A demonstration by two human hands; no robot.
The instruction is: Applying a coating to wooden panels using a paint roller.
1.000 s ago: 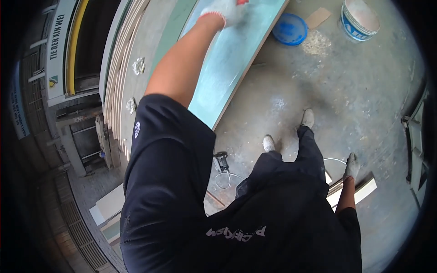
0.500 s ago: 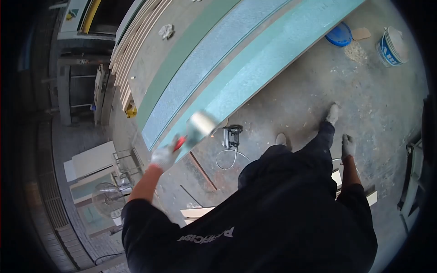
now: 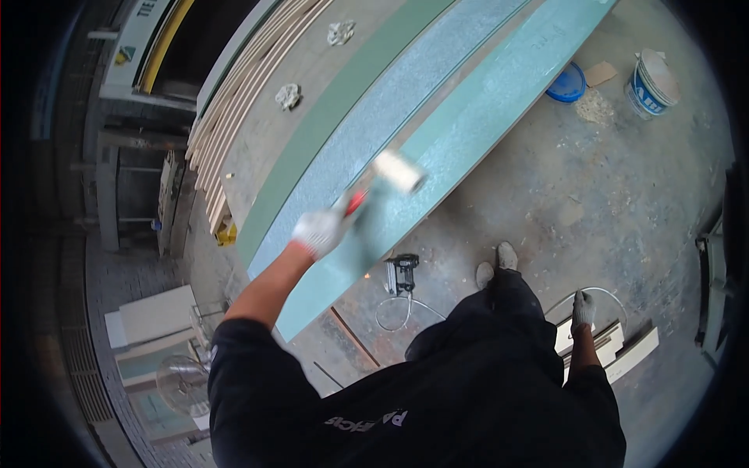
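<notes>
My left hand, in a white glove, is closed round the red handle of a paint roller. Its pale sleeve, blurred by motion, is over the nearest long blue-green board, which has a wet sheen in places. Beyond that board lie a lighter blue strip and a dark green strip, all running up to the right. Away from the boards, my right hand hangs low at my right side in a greyish glove with dark fingertips. Its fingers look loosely extended, with nothing visible in them.
A black power tool with a looped hose stands on the floor beside the near board. Farther right are a blue lid and a white-and-blue bucket. Wood strips lie by my right arm; a fan stands at left.
My left hand has swept the roller up and to the right along the near board. I have stepped, and my feet are now close together. My right hand has dropped back nearer my body.
</notes>
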